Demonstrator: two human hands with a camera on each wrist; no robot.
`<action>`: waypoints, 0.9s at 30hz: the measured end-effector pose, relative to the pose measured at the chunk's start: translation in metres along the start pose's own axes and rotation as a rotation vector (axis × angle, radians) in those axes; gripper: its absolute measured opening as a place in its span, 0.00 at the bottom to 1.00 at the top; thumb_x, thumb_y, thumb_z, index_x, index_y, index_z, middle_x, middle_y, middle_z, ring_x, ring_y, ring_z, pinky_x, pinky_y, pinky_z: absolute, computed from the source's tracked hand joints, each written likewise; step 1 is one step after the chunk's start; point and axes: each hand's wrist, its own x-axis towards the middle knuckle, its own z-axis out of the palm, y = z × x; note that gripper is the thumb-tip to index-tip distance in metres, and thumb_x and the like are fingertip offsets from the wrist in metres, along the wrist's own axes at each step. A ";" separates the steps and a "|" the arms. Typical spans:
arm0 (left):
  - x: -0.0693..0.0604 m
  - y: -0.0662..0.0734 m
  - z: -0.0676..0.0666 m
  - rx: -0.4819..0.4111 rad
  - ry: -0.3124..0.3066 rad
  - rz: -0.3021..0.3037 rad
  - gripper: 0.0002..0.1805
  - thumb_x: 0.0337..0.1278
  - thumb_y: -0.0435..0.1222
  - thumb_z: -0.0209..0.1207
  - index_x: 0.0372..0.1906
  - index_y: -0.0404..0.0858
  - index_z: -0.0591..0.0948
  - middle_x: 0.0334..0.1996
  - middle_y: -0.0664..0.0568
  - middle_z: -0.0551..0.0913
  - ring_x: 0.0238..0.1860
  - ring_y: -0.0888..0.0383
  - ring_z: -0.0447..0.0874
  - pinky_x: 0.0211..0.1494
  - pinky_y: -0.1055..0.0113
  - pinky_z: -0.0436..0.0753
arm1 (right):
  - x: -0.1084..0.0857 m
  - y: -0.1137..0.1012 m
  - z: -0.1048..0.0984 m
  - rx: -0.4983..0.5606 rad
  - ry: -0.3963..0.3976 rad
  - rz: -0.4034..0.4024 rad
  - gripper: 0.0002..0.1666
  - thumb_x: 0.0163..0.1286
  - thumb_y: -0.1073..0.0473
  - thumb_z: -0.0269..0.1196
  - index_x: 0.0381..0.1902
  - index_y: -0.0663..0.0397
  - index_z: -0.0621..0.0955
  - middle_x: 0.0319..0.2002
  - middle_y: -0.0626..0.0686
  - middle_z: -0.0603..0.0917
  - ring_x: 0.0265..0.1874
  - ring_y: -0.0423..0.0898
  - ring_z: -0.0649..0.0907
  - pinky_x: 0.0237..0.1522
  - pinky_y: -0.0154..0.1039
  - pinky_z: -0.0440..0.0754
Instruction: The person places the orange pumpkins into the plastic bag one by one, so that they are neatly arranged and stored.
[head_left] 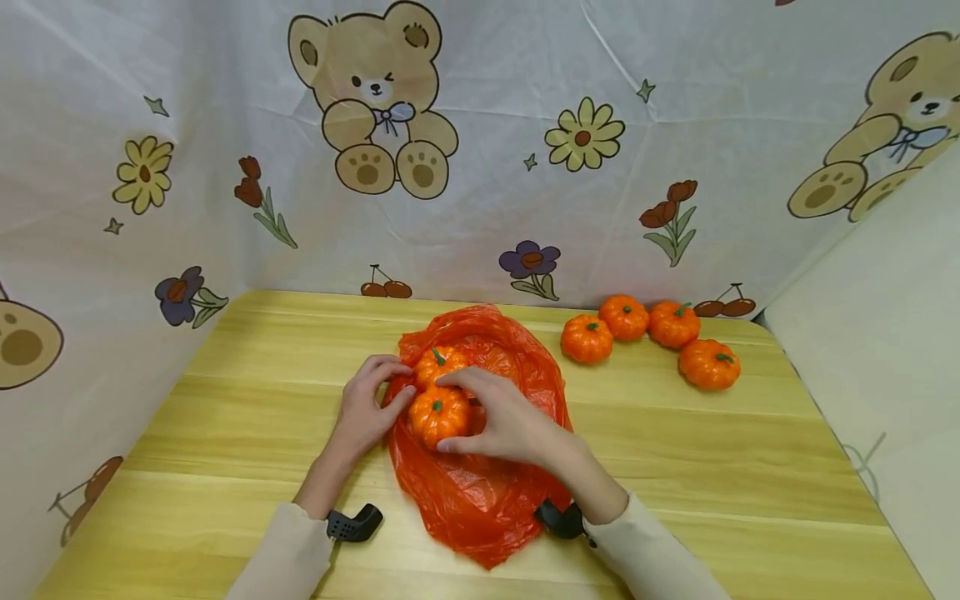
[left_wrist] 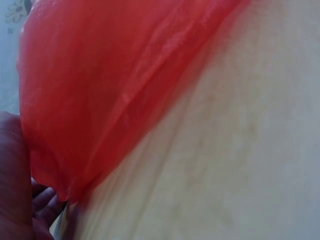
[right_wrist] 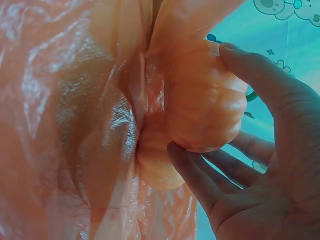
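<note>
A red plastic bag [head_left: 480, 492] lies spread on the table, with two small orange pumpkins on its left part. My right hand [head_left: 513, 421] grips the nearer pumpkin [head_left: 439, 417] between thumb and fingers; the right wrist view shows this pumpkin [right_wrist: 205, 100] in the hand [right_wrist: 265, 190], above the other one [right_wrist: 157, 157]. Behind it sits the second pumpkin [head_left: 435, 363]. At the bag's left edge, my left hand [head_left: 367, 408] pinches the plastic; in the left wrist view the red bag [left_wrist: 100, 90] runs down to the fingers of that hand [left_wrist: 15, 190].
Several orange pumpkins stand at the back right of the wooden table [head_left: 675, 467], the closest to the bag being one pumpkin [head_left: 587, 339]. A printed cloth [head_left: 480, 217] hangs behind the table, and a pale panel [head_left: 885, 333] borders its right side.
</note>
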 end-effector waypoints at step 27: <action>0.000 0.002 0.001 0.009 0.023 0.009 0.11 0.60 0.31 0.72 0.47 0.38 0.88 0.56 0.44 0.83 0.60 0.45 0.82 0.66 0.44 0.79 | -0.001 0.004 0.013 -0.114 -0.057 0.040 0.44 0.62 0.32 0.75 0.71 0.43 0.77 0.67 0.45 0.80 0.67 0.45 0.80 0.70 0.48 0.78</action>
